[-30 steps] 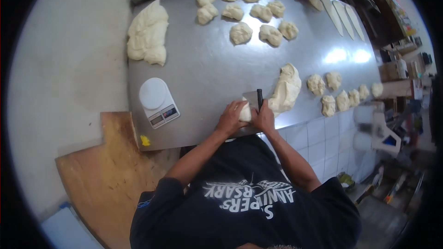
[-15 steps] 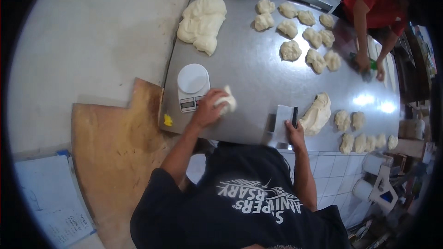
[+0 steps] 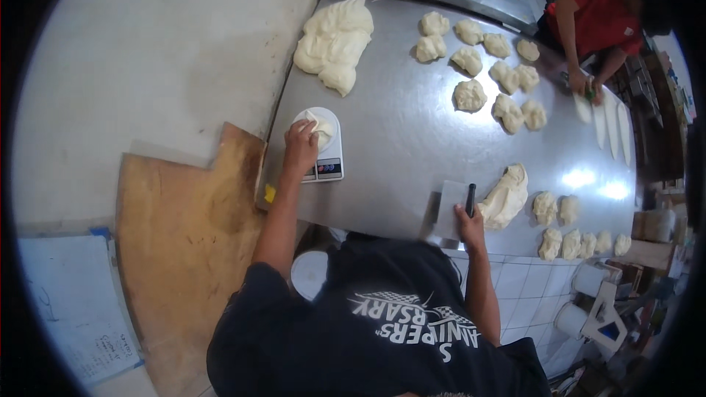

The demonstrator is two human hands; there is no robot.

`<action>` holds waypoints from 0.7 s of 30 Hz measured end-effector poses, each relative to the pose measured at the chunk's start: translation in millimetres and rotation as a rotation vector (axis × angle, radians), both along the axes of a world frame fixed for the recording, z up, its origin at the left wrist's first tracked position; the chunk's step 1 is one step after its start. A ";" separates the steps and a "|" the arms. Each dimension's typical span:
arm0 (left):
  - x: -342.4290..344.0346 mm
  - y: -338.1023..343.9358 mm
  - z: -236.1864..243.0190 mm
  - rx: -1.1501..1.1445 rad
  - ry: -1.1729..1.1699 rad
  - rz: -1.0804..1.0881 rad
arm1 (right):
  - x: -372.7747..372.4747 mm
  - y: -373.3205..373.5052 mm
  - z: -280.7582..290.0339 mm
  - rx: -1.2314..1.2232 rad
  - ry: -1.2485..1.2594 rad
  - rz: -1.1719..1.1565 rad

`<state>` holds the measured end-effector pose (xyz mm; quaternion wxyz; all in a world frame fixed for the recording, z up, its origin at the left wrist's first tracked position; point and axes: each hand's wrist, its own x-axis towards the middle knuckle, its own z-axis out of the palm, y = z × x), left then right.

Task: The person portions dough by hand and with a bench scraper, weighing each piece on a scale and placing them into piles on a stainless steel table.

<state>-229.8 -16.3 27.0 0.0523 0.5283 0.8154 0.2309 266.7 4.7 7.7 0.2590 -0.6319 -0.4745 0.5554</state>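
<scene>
My left hand (image 3: 301,144) grips a small piece of dough (image 3: 321,131) over the round plate of a white kitchen scale (image 3: 332,153), hiding part of the scale's display side. Whether the dough's weight rests on the plate I cannot tell. My right hand (image 3: 471,225) is closed around the dark handle of a dough scraper (image 3: 451,209), its flat metal blade standing near the table's front edge. Just right of the scraper lies a long lump of dough (image 3: 506,197). A big mass of dough (image 3: 335,43) sits at the far left, beyond the scale.
Several dough pieces (image 3: 470,95) lie across the far middle of the steel table (image 3: 390,154), and more dough portions (image 3: 571,244) along its front right. At the far right a person in red (image 3: 599,11) works over long dough strips (image 3: 612,125). A yellow scrap (image 3: 270,193) lies by the left corner.
My left hand has carried the dough piece from beside the scale leftward and up onto its plate. My right hand keeps the scraper in place. The co-worker's hands have shifted over the dough strips.
</scene>
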 end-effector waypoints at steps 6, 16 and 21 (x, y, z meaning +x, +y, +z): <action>98.5 8.0 45.0 0.054 0.219 0.054 | -1.4 -4.3 8.3 -0.072 0.244 -0.137; 347.4 -2.8 -75.6 -0.057 -0.011 -0.865 | 38.4 -9.5 33.1 -0.161 0.513 -0.200; 342.0 11.6 -69.4 0.058 -0.220 -0.914 | 50.4 -14.8 37.2 -0.051 0.344 -0.241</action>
